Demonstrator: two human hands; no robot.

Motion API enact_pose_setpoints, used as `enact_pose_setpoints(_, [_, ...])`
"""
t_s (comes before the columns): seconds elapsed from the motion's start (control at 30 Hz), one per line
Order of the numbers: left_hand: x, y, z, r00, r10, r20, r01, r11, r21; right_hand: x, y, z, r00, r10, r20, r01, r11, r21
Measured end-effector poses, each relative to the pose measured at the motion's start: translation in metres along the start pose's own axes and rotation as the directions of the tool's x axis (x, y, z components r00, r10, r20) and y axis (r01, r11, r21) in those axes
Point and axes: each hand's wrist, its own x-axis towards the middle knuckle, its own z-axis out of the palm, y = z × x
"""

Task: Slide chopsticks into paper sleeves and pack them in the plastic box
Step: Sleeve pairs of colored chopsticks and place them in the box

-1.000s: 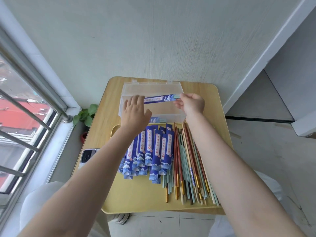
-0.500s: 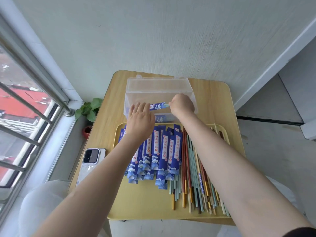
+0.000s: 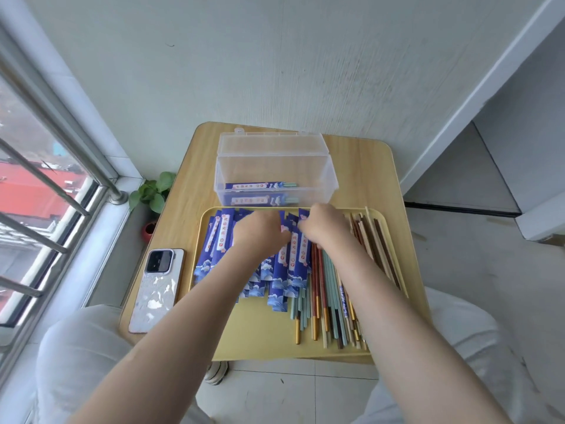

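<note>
Both hands sit over the far end of the yellow tray (image 3: 260,341) on the bench (image 3: 367,166), knuckles toward the camera. The left hand (image 3: 260,232) and right hand (image 3: 324,226) hover close together over the blue paper sleeves (image 3: 220,240). Their fingers curl down into the pile, so whether either grip has pinched a sleeve I cannot tell. The sleeves lie with their long axis running from the tray's near edge to its far edge, open ends toward the box. The loose chopsticks (image 3: 330,289) lie parallel just beside them, toward the tray's right edge, nearer the right hand. The plastic box (image 3: 331,182) stands open beyond the tray's far edge, with two sleeved pairs (image 3: 260,185) lying crosswise inside. Judging from this, the next pick is a sleeve, then a pair from the right
</note>
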Motion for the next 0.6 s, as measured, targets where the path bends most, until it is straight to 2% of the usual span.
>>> enact_pose_setpoints(0.1, [-0.014, 0.008, 0.011, 0.996, -0.009, 0.089, 0.005, 0.999, 0.051, -0.014, 0.008, 0.015, 0.995, 0.018, 0.1, -0.022, 0.999, 0.041])
enact_pose_setpoints(0.3, [-0.031, 0.018, 0.015, 0.997, -0.072, -0.014, 0.072, 0.997, -0.017, -0.038, 0.018, 0.026, 0.999, -0.045, 0.029, 0.037, 0.969, 0.244])
enact_pose_setpoints(0.47, [-0.033, 0.022, 0.016, 0.993, -0.122, 0.002, 0.122, 0.991, -0.052, -0.05, 0.027, 0.038, 0.998, -0.043, -0.043, 0.056, 0.914, 0.401])
enact_pose_setpoints(0.6, [-0.031, 0.024, 0.024, 0.994, -0.113, -0.005, 0.114, 0.992, 0.045, -0.059, 0.032, 0.047, 0.996, -0.043, -0.079, 0.077, 0.869, 0.489])
